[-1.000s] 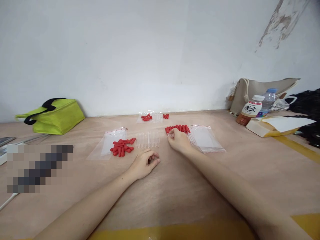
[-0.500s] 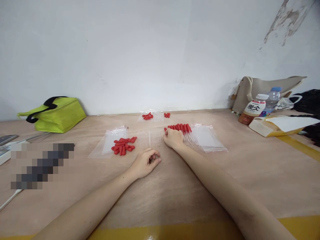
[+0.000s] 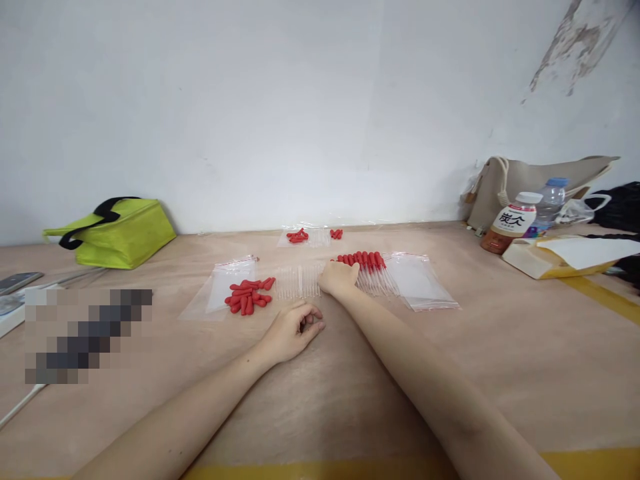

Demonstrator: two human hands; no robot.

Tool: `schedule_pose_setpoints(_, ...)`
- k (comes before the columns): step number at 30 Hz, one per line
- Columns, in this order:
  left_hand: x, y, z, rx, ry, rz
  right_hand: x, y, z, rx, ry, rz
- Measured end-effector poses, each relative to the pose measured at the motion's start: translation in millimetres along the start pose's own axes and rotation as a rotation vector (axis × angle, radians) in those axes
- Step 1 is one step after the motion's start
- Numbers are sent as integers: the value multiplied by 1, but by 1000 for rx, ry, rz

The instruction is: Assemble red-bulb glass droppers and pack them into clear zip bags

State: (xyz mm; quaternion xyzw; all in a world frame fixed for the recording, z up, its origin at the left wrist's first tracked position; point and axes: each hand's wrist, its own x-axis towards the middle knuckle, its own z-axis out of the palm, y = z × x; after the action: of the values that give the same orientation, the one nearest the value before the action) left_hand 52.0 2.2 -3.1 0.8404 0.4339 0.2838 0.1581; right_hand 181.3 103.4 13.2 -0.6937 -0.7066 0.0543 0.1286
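My right hand point(image 3: 339, 278) reaches forward over the right end of a row of clear glass dropper tubes point(image 3: 299, 281). Its fingertips are hidden behind the hand, so what they touch does not show. Directly to its right lie finished droppers, red rubber bulbs point(image 3: 367, 260) on clear tubes point(image 3: 377, 281), side by side. My left hand point(image 3: 295, 330) rests on the table in front of the bare tubes, its fingers loosely curled, thumb apart, nothing between them. A pile of loose red rubber bulbs point(image 3: 245, 297) lies beyond it to the left, partly on a clear zip bag point(image 3: 216, 293).
More red bulbs point(image 3: 298, 235) and tubes lie on plastic by the wall. Flat zip bags point(image 3: 423, 283) lie right of the droppers. Farther right stand a drink bottle point(image 3: 510, 223) and a beige bag point(image 3: 483, 200); a lime-green bag point(image 3: 127, 233) and a phone point(image 3: 17, 283) are left.
My right hand has shifted slightly left, from beside the bare tubes to over their right end. The left hand stays in place. The whole view has moved a little.
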Motion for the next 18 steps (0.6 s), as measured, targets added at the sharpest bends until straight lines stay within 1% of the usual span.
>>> schedule_pose_setpoints(3,0,1,1,-6,7,3,0,-2,-3,4,-6,-10)
schedule_pose_setpoints(6,-2,3,2,-14,26,4,-6,3,-10,20,25,-21)
schedule_pose_setpoints(9,-1,1,-2,65,92,-20,-19,22,-17,37,94,-52)
schedule_pose_setpoints(11,1,-4,-10,195,178,-67,-32,43,-19,50,136,-87)
schedule_pose_setpoints(14,9,-17,-28,454,280,-182,-53,80,-14,87,165,-183)
schedule_pose_setpoints(16,14,-26,-41,598,309,-293,-63,102,-8,186,285,-357)
schedule_pose_setpoints(18,18,-33,-52,679,319,-405,-69,117,-4,268,384,-454)
